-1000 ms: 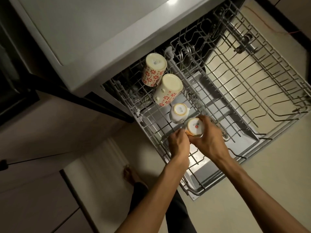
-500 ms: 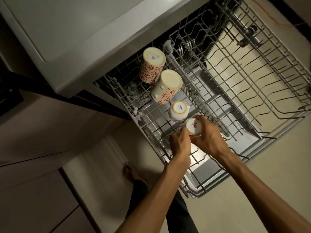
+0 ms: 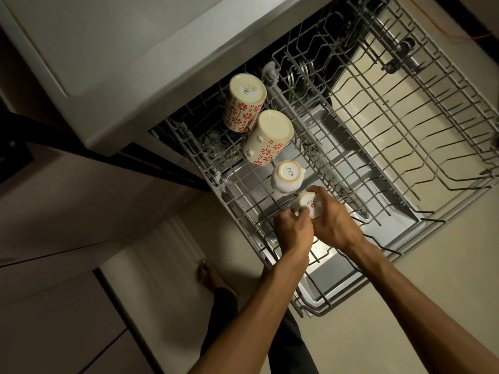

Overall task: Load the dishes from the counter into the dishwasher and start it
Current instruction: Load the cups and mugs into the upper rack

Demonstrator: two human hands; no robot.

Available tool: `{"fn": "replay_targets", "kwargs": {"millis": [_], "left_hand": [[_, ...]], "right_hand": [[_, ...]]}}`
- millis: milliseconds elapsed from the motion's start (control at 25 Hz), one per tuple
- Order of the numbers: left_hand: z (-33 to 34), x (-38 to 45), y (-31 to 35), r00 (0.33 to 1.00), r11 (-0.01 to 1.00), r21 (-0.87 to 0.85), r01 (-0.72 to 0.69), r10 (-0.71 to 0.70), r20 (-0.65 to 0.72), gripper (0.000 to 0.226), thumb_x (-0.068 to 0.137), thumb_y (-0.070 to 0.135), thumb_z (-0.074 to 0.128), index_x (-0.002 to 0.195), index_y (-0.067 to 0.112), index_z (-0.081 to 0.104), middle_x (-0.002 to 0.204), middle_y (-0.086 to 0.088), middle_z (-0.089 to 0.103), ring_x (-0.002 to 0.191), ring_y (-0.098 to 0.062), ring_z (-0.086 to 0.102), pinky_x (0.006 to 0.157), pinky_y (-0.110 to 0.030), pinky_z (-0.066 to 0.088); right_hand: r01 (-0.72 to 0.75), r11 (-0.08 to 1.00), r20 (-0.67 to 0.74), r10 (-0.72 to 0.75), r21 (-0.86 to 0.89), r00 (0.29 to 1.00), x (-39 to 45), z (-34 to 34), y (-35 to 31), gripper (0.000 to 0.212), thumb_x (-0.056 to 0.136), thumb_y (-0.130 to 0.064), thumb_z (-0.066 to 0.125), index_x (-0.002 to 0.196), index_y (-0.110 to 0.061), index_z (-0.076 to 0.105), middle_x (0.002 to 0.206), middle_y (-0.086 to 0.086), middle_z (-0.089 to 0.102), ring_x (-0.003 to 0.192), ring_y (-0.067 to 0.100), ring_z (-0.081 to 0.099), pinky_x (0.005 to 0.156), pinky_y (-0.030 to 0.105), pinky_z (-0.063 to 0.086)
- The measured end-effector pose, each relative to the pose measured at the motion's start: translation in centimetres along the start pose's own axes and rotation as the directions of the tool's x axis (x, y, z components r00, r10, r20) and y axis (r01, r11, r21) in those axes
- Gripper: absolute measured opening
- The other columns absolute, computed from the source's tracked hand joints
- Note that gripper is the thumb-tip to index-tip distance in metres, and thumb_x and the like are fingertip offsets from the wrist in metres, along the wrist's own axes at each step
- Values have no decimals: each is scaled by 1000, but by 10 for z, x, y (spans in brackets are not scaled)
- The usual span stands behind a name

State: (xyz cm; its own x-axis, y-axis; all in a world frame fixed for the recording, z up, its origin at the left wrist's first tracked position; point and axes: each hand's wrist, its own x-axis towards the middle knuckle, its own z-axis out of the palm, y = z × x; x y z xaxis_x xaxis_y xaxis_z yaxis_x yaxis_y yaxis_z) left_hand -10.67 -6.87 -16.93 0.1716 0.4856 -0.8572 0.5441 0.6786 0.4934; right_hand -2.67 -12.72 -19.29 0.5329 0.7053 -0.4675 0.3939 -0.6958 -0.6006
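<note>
The grey table (image 3: pixel 113 49) fills the upper left, its edge overhanging the open dishwasher. Below it the pulled-out wire rack (image 3: pixel 378 125) spans most of the right side, its right half showing only rows of upright tines, with the pale floor (image 3: pixel 405 306) visible through and around it. Under the rack lies the lowered dishwasher door (image 3: pixel 337 282), metal-lined. Dark cabinet fronts (image 3: pixel 54 306) occupy the lower left.

Along the rack's left side four cups stand in a line, all bottom up. Farthest in is a tall floral mug (image 3: pixel 244 102), tilted, partly under the table edge. Just beside it, nearer, leans a second floral mug (image 3: pixel 268 137), its handle facing left. Next comes a small white cup (image 3: pixel 287 178) with a printed base. Nearest is the small held cup (image 3: pixel 307 206), tipped on its side, just beside the white cup.

The right hand (image 3: pixel 334 225) wraps the held cup from the right, fingers curled round its body. The left hand (image 3: pixel 293 230) pinches the cup's left edge with curled fingers. Tines rise close around the cup on both sides.

A bare foot (image 3: pixel 206 275) stands on the floor left of the door.
</note>
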Motion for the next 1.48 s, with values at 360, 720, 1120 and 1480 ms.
{"fn": "replay_targets", "kwargs": {"millis": [360,720,1120,1480], "left_hand": [[-10,-6,1,999,1000,-5,4,-4,40,27,98,29,53,120,18,65,115,-6,67,100,-16,65,79,-25,53],[-51,-46,9,989,995,-38,-94,98,111,47,98,41,51,143,27,46,146,3,46,117,-3,48,83,-12,41],[-117,-83,34,955,934,-207,-290,297,4,39,98,24,55,136,20,52,135,3,59,110,5,58,90,-10,48],[-200,-138,52,868,867,-152,-475,433,-241,33,96,27,55,130,28,57,109,31,57,96,27,52,74,2,41]], "right_hand": [[-5,1000,26,5,-3,1000,-4,1,-1,84,78,-22,80,144,-9,30,125,14,59,94,22,62,73,18,43],[-32,998,-79,36,48,996,-38,-30,-24,92,76,-69,62,146,-17,34,146,6,46,130,22,48,102,44,47],[142,987,-232,-122,70,965,-50,-47,-97,61,87,-50,61,140,-25,44,138,-9,52,121,-1,50,99,23,44],[381,920,-220,-355,87,908,-85,-42,-215,49,92,-46,60,136,-29,48,130,-29,46,112,-2,53,94,26,50]]}}
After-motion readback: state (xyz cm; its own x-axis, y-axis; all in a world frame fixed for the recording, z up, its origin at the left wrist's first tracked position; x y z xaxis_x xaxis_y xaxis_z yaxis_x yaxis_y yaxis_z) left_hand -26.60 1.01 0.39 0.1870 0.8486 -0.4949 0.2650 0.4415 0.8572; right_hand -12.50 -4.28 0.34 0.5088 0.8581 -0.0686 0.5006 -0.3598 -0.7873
